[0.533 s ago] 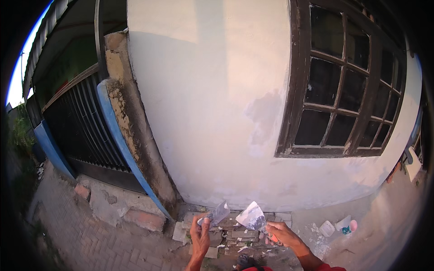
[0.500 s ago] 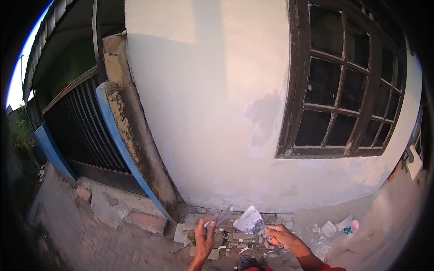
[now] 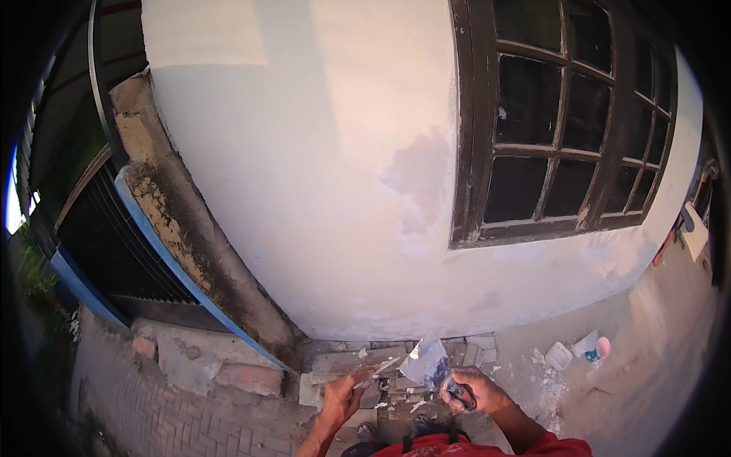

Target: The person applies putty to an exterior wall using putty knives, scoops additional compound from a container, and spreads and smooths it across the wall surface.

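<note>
My right hand (image 3: 478, 390) is closed round the handle of a putty knife (image 3: 426, 361). Its broad, fan-shaped metal blade points up and is smeared with white and grey filler. In my left hand (image 3: 341, 396) is a thin flat scraper (image 3: 385, 368), seen nearly edge-on, with white filler along it. The blade and the scraper are close together, with a small gap between them. Both hands are low in front of a white-plastered wall (image 3: 304, 228). A greyish damp-looking patch (image 3: 419, 175) shows on that wall beside the window.
A brown wooden window (image 3: 560, 122) with dark panes fills the upper right. To the left stand a worn pillar (image 3: 198, 221) and a dark metal gate (image 3: 126, 244). Below lie stacked paving pieces (image 3: 335, 365). On the right ground are a white container (image 3: 559, 356) and a pink cup (image 3: 603, 347).
My view has turned, so the wall and window sit further left and higher. The left scraper has tipped from upright to flatter. The right putty knife's blade has turned more upright.
</note>
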A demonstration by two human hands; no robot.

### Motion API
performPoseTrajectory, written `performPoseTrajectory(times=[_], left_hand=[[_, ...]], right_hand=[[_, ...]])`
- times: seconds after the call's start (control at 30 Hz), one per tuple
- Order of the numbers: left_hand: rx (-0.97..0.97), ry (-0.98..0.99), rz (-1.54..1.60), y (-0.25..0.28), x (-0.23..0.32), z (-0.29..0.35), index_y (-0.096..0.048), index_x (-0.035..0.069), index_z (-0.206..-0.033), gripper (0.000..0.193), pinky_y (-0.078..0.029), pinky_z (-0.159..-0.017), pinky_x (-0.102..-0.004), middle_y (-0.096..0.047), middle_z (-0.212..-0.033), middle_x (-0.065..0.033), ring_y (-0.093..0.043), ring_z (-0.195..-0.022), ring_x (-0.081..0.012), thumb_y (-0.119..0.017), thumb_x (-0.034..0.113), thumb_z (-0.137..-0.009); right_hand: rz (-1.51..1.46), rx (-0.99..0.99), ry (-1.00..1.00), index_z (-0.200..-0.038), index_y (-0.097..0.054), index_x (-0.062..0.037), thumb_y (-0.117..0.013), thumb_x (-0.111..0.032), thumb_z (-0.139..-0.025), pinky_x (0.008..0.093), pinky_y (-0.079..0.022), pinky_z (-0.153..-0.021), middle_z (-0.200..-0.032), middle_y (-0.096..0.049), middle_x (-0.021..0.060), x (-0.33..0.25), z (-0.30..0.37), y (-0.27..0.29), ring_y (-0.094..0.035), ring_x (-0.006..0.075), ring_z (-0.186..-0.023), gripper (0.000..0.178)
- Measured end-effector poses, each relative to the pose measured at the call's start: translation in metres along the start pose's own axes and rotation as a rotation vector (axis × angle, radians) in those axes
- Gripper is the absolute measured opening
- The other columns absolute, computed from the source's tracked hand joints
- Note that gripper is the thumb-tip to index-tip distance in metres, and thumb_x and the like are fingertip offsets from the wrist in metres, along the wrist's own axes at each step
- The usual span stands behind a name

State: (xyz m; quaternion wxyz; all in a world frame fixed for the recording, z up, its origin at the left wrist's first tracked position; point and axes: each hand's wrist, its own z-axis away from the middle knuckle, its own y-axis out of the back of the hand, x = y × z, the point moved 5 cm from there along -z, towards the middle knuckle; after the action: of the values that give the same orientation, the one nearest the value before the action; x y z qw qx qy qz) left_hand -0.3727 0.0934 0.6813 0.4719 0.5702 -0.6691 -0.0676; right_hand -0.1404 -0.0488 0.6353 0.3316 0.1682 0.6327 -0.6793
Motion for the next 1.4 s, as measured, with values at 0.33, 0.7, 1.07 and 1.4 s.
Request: performPoseTrajectory(times=[0.33, 0.7, 1.07, 1.4], left_hand=[[0.362, 1.027, 1.515, -0.040, -0.052, 0.003, -0.060, 0.000, -0.113, 0.029, -0.055, -0.084, -0.0362, -0.069, -0.104, -0.0090, -0.068, -0.089, -0.0188, -0.059, 0.025, -0.098], [0.626, 0.706, 1.216, 0.068, -0.097, 0.016, -0.060, 0.004, -0.105, 0.024, -0.052, -0.084, -0.0306, -0.067, -0.099, -0.0064, -0.064, -0.091, -0.0139, -0.056, 0.027, -0.101], [0.073, -0.096, 0.051, 0.122, -0.093, 0.037, -0.060, 0.007, -0.120, 0.039, -0.053, -0.094, -0.0395, -0.062, -0.128, -0.0128, -0.061, -0.117, -0.0310, -0.063, 0.001, -0.081], [-0.039, -0.178, -0.028, 0.169, -0.110, 0.053, -0.060, 0.008, -0.117, 0.046, -0.057, -0.090, -0.0401, -0.067, -0.123, -0.0111, -0.066, -0.111, -0.0302, -0.065, -0.006, -0.073]], right_hand=[[1.623, 0.286, 0.648, -0.133, -0.063, -0.0232, -0.073, -0.008, -0.082, 0.0345, -0.049, -0.059, -0.077, -0.050, 0.0057, -0.038, -0.032, -0.061, -0.053, 0.0198, -0.064, 0.054], [1.672, 0.492, 0.467, -0.125, -0.066, -0.0111, -0.066, -0.010, -0.089, 0.0319, -0.049, -0.057, -0.084, -0.063, 0.0087, 0.006, -0.080, -0.040, -0.062, 0.0177, -0.071, 0.036], [0.228, 0.209, -0.235, -0.102, -0.061, 0.0050, -0.053, -0.030, -0.101, 0.0284, -0.045, -0.045, -0.082, -0.065, 0.0155, 0.080, -0.161, -0.093, -0.058, 0.0186, -0.058, 0.036], [0.187, 0.056, -0.237, -0.096, -0.062, 0.0056, -0.056, -0.028, -0.099, 0.0266, -0.045, -0.046, -0.080, -0.065, 0.0131, 0.115, -0.199, -0.096, -0.057, 0.0157, -0.056, 0.034]])
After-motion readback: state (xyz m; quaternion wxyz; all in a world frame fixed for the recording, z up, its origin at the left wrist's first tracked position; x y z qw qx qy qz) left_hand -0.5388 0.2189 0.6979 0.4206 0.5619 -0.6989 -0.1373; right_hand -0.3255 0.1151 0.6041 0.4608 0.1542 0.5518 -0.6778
